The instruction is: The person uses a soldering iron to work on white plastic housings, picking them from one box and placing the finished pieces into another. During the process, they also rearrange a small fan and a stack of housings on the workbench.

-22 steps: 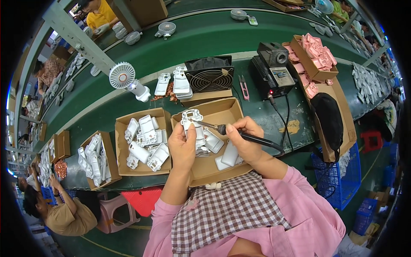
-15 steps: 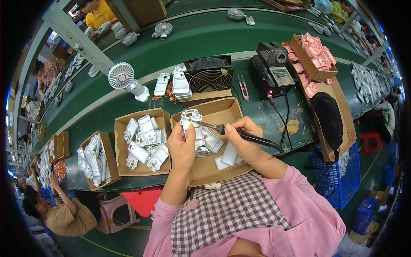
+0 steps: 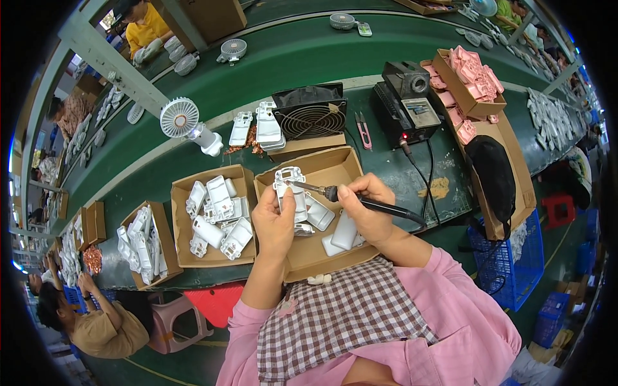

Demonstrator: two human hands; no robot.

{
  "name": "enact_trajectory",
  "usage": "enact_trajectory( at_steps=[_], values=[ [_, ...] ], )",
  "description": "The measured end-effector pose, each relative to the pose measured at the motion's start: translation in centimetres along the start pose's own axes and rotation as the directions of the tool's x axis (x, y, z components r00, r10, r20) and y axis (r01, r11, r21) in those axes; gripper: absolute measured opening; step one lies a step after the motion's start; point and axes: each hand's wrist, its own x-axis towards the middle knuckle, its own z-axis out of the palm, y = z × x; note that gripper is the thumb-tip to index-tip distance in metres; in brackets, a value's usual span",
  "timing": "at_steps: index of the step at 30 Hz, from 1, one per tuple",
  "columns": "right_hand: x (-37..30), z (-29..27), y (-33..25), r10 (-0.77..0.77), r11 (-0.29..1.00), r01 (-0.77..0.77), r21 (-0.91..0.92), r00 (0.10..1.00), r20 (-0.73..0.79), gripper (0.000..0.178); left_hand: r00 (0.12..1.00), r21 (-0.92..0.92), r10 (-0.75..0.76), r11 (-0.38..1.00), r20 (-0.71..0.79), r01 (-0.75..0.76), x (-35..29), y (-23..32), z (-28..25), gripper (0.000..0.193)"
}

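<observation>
Over the cardboard box in front of me, my left hand [image 3: 274, 222] is closed around a white plastic housing [image 3: 289, 177] with cutouts at its upper end. My right hand [image 3: 368, 209] grips the black handle of a soldering iron [image 3: 380, 206]. The iron's metal tip points left and meets the housing close to my left thumb; whether it touches is too small to tell. Beneath my hands, the open box [image 3: 322, 164] holds several white plastic shells [image 3: 346, 233]. To its left, a second box [image 3: 187, 260] carries more white housings [image 3: 209, 229].
A soldering station [image 3: 405, 106] with a lit red light stands back right, beside pink-handled snips [image 3: 364, 131]. Behind the box are a black fan [image 3: 312, 119] and a small white fan [image 3: 180, 118]. Pink parts [image 3: 473, 74] fill boxes at right. A co-worker [image 3: 90, 315] sits far left.
The whole view has shifted slightly. My left hand and the housing sit almost as before, with the housing tilted a little differently. The iron stays at the housing.
</observation>
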Motion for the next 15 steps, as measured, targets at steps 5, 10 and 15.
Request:
enact_trajectory(
  at_steps=[5, 10, 15],
  values=[
    [-0.13, -0.23, 0.33, 0.059, 0.998, -0.059, 0.021, 0.998, 0.000, 0.021, 1.000, 0.010, -0.020, 1.000, 0.010, 0.020, -0.12, 0.73, 0.51, 0.014],
    [0.07, -0.17, 0.55, 0.052, 0.998, -0.053, 0.027, 0.999, 0.005, 0.021, 1.000, 0.011, -0.020, 1.000, 0.015, 0.020, 0.03, 0.38, 0.34, 0.014],
    [0.04, 0.02, 0.39, 0.057, 0.998, -0.057, 0.024, 0.998, 0.016, 0.021, 0.999, -0.012, -0.048, 0.999, -0.009, 0.048, -0.18, 0.43, 0.14, 0.016]
  ],
)
